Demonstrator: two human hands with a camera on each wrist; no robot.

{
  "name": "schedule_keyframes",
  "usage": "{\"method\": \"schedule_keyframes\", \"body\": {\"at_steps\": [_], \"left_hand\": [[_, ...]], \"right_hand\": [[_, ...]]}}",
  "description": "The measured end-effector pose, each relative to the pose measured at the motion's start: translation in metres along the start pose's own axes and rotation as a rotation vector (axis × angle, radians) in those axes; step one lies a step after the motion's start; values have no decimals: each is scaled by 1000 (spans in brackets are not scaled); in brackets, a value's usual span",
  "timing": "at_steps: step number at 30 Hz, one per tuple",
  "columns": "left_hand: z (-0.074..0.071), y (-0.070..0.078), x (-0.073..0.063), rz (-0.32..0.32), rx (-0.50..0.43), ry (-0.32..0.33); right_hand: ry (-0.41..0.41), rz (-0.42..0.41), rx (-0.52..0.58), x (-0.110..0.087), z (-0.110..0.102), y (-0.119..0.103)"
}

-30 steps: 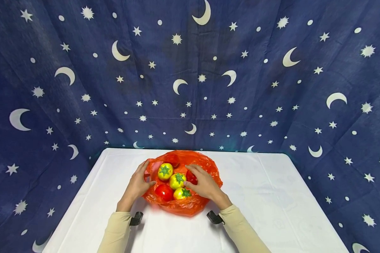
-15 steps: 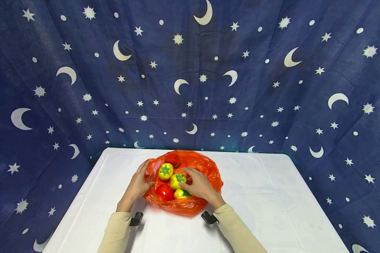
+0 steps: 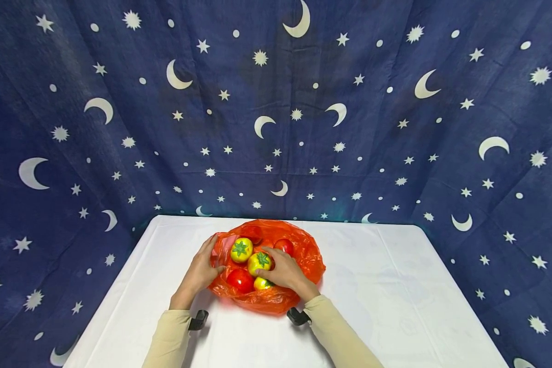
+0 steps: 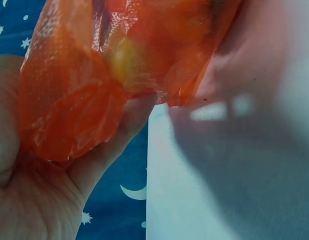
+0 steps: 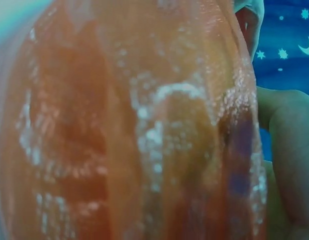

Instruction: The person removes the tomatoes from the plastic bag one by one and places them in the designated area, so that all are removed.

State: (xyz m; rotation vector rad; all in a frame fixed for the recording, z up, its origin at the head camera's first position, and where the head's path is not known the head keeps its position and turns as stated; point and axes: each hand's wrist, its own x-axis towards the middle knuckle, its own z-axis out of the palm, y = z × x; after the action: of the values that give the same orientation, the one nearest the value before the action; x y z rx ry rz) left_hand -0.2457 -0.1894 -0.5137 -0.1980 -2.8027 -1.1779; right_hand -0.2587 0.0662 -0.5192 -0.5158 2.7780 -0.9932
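A thin red plastic bag [image 3: 271, 304] lies open on the table, with several tomatoes in it. Holding its left side is my left hand [image 3: 199, 271], the thumb over the rim; the left wrist view shows bag film [image 4: 69, 120] between thumb and fingers. My right hand [image 3: 286, 271] reaches inside, thumb and fingers around the middle yellow tomato [image 3: 259, 262], which has a green leafy top. Another yellow tomato [image 3: 242, 249] sits behind it. A third yellow tomato [image 3: 261, 283] is partly under the right hand. Red tomatoes [image 3: 240, 280] lie around them. Bag film fills most of the right wrist view.
A white cloth covers the table [image 3: 372, 286]. Dark blue curtains [image 3: 276, 128] with moons and stars hang behind it and at both sides. Black wrist cameras [image 3: 199, 320] sit below both hands, close to the tabletop.
My right hand has moved left and slightly down, onto the middle yellow tomato. A red tomato at the right, earlier covered by that hand, now shows. The left hand stays at the bag's side.
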Motion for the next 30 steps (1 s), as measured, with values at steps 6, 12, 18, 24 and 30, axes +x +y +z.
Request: {"method": "schedule_keyframes", "body": {"at_steps": [6,12,18,24,30], "left_hand": [[0,0,0,24,8,13],[1,0,0,9,-1,4],[2,-1,0,5,4,6],[3,-1,0,-10,-2,3],[2,0,1,-8,-2,9]], "right_hand": [[4,-7,65,8,7,5],[8,-5,100,13,12,9],[28,11,158,14,14,10],[61,-5,187,13,13,10],[100,-26,187,10,7,8]]}}
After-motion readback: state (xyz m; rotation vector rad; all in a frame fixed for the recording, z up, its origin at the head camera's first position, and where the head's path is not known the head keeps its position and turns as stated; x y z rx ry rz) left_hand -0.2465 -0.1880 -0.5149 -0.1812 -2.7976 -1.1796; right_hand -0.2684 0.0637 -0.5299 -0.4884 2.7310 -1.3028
